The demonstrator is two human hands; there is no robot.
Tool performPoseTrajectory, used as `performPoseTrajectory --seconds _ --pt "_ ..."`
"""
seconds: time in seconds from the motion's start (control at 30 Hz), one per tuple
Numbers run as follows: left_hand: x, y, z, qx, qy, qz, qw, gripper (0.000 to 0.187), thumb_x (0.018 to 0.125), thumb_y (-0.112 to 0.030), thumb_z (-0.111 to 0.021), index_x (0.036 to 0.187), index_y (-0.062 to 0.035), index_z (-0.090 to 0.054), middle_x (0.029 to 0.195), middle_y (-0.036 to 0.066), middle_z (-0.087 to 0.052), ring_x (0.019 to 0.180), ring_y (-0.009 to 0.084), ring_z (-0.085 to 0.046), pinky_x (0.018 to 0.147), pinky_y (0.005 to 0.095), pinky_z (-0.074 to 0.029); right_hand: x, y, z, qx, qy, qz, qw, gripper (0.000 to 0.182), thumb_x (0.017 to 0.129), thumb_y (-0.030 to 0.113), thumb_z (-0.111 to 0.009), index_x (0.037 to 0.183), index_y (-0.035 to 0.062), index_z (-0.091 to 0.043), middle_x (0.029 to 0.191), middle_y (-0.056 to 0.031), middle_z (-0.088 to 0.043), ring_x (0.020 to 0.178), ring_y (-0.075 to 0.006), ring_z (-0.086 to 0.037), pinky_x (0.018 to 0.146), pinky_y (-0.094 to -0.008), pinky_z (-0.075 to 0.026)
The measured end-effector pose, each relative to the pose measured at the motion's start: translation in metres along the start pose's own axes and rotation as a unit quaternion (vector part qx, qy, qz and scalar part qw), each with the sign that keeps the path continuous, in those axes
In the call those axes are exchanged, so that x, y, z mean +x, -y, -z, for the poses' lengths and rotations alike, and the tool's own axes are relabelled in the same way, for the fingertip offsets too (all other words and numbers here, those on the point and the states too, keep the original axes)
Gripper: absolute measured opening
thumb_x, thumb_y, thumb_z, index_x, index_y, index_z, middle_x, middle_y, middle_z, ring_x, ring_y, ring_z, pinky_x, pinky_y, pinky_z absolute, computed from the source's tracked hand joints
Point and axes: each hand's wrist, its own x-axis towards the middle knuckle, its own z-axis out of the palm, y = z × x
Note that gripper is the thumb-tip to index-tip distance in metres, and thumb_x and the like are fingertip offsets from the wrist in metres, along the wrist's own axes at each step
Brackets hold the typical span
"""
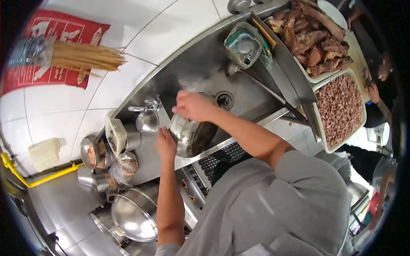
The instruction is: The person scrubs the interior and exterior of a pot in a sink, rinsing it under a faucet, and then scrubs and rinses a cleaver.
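A dented metal pot [184, 135] with a darkened base is tilted on its side at the sink's left edge. My left hand [165, 143] grips its near-left rim, thumb up. My right hand [194, 106] is closed in a fist over the pot's upper side; whatever its fingers hold is hidden. Behind the pot lies the steel sink basin [205, 85] with a round drain [224, 100]. A faucet [145, 106] stands at the back left, above a small metal bowl [147, 123].
A meat tray [318, 77] and a tub of chopped meat [341, 113] stand right. A cut plastic jug [244, 45] sits in the sink's far corner. Left are a white basket [116, 132], metal pots [134, 213] and a yellow pipe [55, 179]. Another person's hand [373, 92] shows far right.
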Motion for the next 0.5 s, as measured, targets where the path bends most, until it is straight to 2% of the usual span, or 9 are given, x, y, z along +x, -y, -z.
performPoseTrajectory --seconds 0.03,0.1,0.13,0.23,0.3,0.33,0.4,0.47,0.5 --pt "0.007 -0.018 0.002 0.050 -0.006 -0.053 0.997 0.042 0.101 -0.034 -0.040 0.091 0.0028 -0.058 0.079 0.025 -0.063 0.072 0.0429 -0.059 0.065 0.0494 -0.043 -0.004 -0.021 0.003 0.003 -0.010 -0.004 1.000 0.033 0.091 0.032 -0.060 0.083 0.0015 -0.069 0.083 -0.0145 -0.064 0.079 -0.0300 -0.062 0.073 -0.0414 -0.049" --pt "0.024 -0.068 -0.004 0.120 -0.013 -0.075 0.990 0.042 0.100 -0.037 -0.039 0.094 -0.0013 -0.061 0.089 0.027 -0.065 0.087 0.0467 -0.061 0.075 0.0551 -0.045 -0.032 -0.101 -0.004 0.208 -0.084 -0.321 0.920 0.035 0.092 0.033 -0.060 0.084 0.0009 -0.069 0.083 -0.0142 -0.067 0.076 -0.0265 -0.064 0.071 -0.0390 -0.050" --pt "0.027 -0.085 -0.011 0.127 -0.012 -0.080 0.989 0.042 0.100 -0.037 -0.039 0.094 -0.0013 -0.061 0.089 0.027 -0.065 0.087 0.0467 -0.061 0.075 0.0551 -0.045 -0.052 -0.125 -0.017 0.311 -0.107 -0.375 0.867 0.037 0.093 0.034 -0.058 0.084 0.0000 -0.069 0.083 -0.0140 -0.069 0.074 -0.0236 -0.066 0.069 -0.0366 -0.050" --pt "0.038 -0.101 -0.026 0.292 0.038 -0.053 0.954 0.049 0.099 -0.043 -0.035 0.097 -0.0030 -0.064 0.090 0.025 -0.066 0.089 0.0468 -0.061 0.080 0.0553 -0.046 -0.041 -0.103 -0.012 0.287 -0.132 -0.424 0.849 0.037 0.093 0.032 -0.057 0.080 -0.0007 -0.069 0.083 -0.0149 -0.067 0.075 -0.0282 -0.064 0.071 -0.0398 -0.050" --pt "0.040 -0.094 -0.024 0.280 0.031 -0.055 0.958 0.048 0.099 -0.042 -0.035 0.096 -0.0028 -0.064 0.089 0.026 -0.066 0.089 0.0470 -0.061 0.080 0.0554 -0.046 -0.017 -0.061 -0.009 -0.002 -0.118 -0.186 0.975 0.035 0.092 0.030 -0.057 0.078 -0.0002 -0.068 0.082 -0.0163 -0.065 0.077 -0.0338 -0.062 0.073 -0.0435 -0.049" --pt "0.041 -0.093 -0.025 0.257 0.018 -0.060 0.964 0.048 0.099 -0.041 -0.036 0.094 -0.0027 -0.064 0.089 0.026 -0.066 0.089 0.0472 -0.061 0.080 0.0555 -0.045 -0.008 -0.038 -0.007 0.032 -0.139 -0.077 0.987 0.033 0.091 0.029 -0.058 0.076 0.0016 -0.068 0.083 -0.0179 -0.063 0.079 -0.0375 -0.059 0.075 -0.0463 -0.048" --pt "0.041 -0.094 -0.026 0.241 0.025 -0.071 0.968 0.047 0.099 -0.041 -0.037 0.094 -0.0024 -0.064 0.089 0.026 -0.066 0.089 0.0475 -0.060 0.079 0.0557 -0.045 -0.011 -0.037 -0.004 0.087 -0.148 -0.124 0.977 0.033 0.091 0.030 -0.057 0.076 0.0025 -0.068 0.083 -0.0183 -0.063 0.083 -0.0361 -0.060 0.077 -0.0448 -0.048" --pt "0.039 -0.093 -0.023 0.228 0.030 -0.083 0.970 0.047 0.099 -0.040 -0.037 0.093 -0.0021 -0.064 0.090 0.026 -0.065 0.089 0.0477 -0.060 0.079 0.0560 -0.044 -0.044 -0.111 -0.029 0.144 -0.183 -0.308 0.922 0.033 0.089 0.030 -0.059 0.075 0.0009 -0.065 0.077 -0.0166 -0.061 0.084 -0.0341 -0.060 0.074 -0.0395 -0.048" --pt "0.038 -0.092 -0.023 0.242 0.019 -0.078 0.967 0.046 0.099 -0.039 -0.038 0.092 -0.0018 -0.064 0.089 0.027 -0.065 0.089 0.0480 -0.060 0.078 0.0561 -0.044 -0.055 -0.128 -0.028 0.367 -0.148 -0.439 0.807 0.032 0.089 0.028 -0.059 0.075 0.0008 -0.066 0.073 -0.0162 -0.060 0.083 -0.0336 -0.059 0.073 -0.0408 -0.047"
